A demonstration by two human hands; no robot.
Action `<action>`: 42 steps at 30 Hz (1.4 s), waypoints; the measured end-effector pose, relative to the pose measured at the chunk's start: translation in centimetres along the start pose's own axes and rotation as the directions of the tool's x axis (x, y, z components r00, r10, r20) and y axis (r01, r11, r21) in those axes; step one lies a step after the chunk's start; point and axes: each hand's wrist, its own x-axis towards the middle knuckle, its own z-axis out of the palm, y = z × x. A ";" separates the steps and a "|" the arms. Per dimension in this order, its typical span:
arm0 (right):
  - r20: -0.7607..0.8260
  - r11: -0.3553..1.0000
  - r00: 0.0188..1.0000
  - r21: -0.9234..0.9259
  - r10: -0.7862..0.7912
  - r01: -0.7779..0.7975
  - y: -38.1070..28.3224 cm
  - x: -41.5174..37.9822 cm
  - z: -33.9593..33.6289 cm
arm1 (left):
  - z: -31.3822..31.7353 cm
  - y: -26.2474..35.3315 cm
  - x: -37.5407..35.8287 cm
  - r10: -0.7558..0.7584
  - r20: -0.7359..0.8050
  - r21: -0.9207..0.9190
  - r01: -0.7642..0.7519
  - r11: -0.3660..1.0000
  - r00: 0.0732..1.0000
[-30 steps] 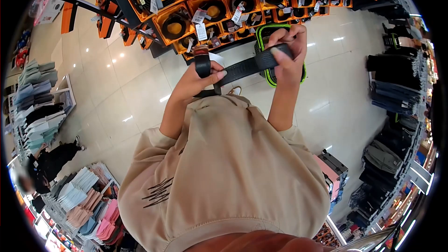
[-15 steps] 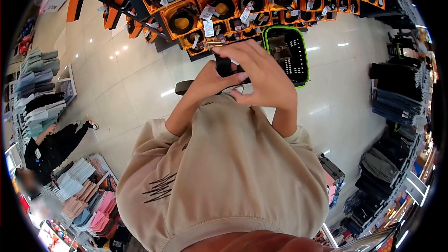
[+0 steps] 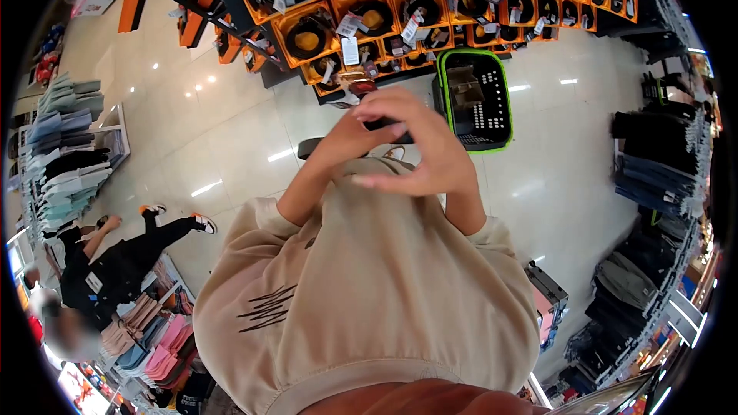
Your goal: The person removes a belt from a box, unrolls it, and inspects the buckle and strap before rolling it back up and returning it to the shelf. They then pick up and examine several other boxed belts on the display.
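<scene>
A dark belt [image 3: 309, 147] is in my left hand [image 3: 350, 138], whose fingers are closed around it. Its loose part sticks out to the left below the wrist. Beyond the knuckles, a metallic buckle [image 3: 358, 78] and a reddish tag show. My right hand [image 3: 430, 142] arches over from the right, fingertips at the left hand's fingers and the thumb spread well apart, pointing left. Between the two hands a bit of the dark strap is partly hidden by the fingers.
A black basket with a green rim [image 3: 510, 100] stands on the floor, a brown item inside. Ahead, an orange display [image 3: 327, 0] holds coiled belts. Folded clothes [image 3: 73, 154] lie at left, and dark trousers [image 3: 646, 161] at right. A person in black [image 3: 115, 277] is at lower left.
My right hand has moved down and its thumb has swung left, towards my chest. The buckle end is lower, with a reddish tag now showing. The person in black has moved right.
</scene>
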 end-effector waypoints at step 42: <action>-0.173 0.994 0.984 -0.105 -0.034 0.016 2.6 -1.0 -1.8 | -1.7 -0.1 0.2 -0.117 0.356 -0.398 0.264 0.879 0.927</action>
